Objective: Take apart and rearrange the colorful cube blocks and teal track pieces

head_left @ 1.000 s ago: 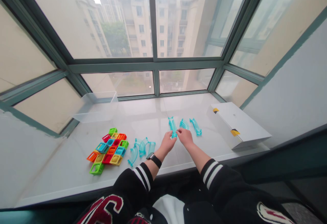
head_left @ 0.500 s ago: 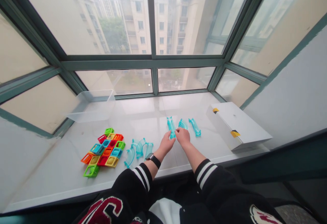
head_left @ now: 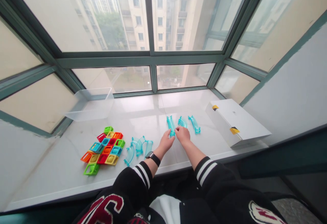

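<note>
One turquoise track [head_left: 170,121]: near end in the closed left hand [head_left: 166,143]. Right hand [head_left: 183,135]: fingers pinched beside it, grip undetermined. Rightward, one curved piece [head_left: 182,122], one straight piece [head_left: 194,124]; then open sill [head_left: 207,142] to one white box [head_left: 237,118].

White windowsill [head_left: 143,115], colored blocks [head_left: 106,150], turquoise pieces [head_left: 195,125], clear bin [head_left: 79,115], white box [head_left: 241,119]

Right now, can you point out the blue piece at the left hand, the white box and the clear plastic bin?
Blue piece [head_left: 170,123]: head view, on its long middle section.
White box [head_left: 237,117]: head view, on its broad top face.
Clear plastic bin [head_left: 85,115]: head view, on its near side.
</note>
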Action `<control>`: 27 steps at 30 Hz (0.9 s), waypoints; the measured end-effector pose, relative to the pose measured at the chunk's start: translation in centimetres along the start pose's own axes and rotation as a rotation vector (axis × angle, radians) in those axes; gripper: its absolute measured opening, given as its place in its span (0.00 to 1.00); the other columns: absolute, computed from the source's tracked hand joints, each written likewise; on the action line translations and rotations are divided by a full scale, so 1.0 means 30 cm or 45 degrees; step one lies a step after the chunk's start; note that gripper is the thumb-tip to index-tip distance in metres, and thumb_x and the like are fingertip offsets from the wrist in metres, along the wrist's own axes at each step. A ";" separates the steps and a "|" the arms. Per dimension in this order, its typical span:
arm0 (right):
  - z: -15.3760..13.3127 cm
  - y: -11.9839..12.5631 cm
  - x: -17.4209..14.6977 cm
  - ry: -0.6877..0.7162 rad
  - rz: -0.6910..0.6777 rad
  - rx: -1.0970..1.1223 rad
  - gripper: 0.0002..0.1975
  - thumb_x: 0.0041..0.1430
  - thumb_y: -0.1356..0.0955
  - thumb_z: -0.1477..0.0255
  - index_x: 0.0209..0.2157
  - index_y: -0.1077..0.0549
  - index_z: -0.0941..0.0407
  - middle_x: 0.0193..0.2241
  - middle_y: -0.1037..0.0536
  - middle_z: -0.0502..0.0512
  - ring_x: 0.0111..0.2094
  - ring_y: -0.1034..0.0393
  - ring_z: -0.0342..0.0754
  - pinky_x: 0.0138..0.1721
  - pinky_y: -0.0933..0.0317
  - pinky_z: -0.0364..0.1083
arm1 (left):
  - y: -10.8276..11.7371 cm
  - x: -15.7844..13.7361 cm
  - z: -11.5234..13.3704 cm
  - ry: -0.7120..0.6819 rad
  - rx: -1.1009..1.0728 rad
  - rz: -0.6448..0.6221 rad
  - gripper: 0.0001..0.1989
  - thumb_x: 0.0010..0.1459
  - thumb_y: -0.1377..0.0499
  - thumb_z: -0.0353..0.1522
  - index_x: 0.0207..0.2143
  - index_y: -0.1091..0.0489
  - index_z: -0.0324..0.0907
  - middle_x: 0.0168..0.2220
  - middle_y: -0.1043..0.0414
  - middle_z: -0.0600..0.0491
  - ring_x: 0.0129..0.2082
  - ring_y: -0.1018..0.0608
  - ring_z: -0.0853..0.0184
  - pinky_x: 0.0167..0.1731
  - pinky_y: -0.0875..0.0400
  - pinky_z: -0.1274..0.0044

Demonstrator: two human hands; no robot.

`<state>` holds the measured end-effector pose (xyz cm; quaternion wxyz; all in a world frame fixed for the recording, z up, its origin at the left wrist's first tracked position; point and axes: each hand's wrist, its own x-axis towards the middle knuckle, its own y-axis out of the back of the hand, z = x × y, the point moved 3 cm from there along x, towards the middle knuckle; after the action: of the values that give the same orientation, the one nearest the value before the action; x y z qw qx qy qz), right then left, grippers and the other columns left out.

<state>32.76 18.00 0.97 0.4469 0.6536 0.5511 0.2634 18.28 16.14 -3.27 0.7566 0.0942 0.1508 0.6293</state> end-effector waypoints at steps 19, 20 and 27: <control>0.021 0.002 -0.024 0.046 -0.055 -0.032 0.17 0.70 0.33 0.64 0.54 0.19 0.51 0.48 0.15 0.57 0.51 0.22 0.52 0.46 0.35 0.44 | -0.019 -0.049 -0.060 -0.001 -0.085 0.023 0.41 0.55 0.37 0.33 0.71 0.40 0.42 0.73 0.42 0.40 0.73 0.38 0.51 0.71 0.42 0.61; 0.020 -0.001 -0.028 0.049 -0.059 -0.038 0.16 0.70 0.33 0.64 0.53 0.18 0.51 0.48 0.15 0.58 0.51 0.21 0.52 0.45 0.35 0.43 | -0.021 -0.050 -0.063 0.003 -0.088 0.022 0.41 0.55 0.36 0.33 0.71 0.40 0.41 0.73 0.42 0.39 0.73 0.38 0.51 0.71 0.42 0.61; 0.010 -0.018 -0.046 0.074 -0.074 -0.077 0.14 0.71 0.35 0.67 0.43 0.16 0.50 0.42 0.15 0.58 0.45 0.21 0.51 0.42 0.37 0.43 | -0.028 -0.049 -0.074 0.009 -0.100 -0.001 0.41 0.57 0.36 0.34 0.72 0.42 0.39 0.74 0.44 0.37 0.73 0.37 0.50 0.69 0.40 0.61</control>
<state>32.40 16.60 0.58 0.4576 0.6156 0.5744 0.2858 18.04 14.43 -5.47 0.7595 0.0621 0.1286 0.6347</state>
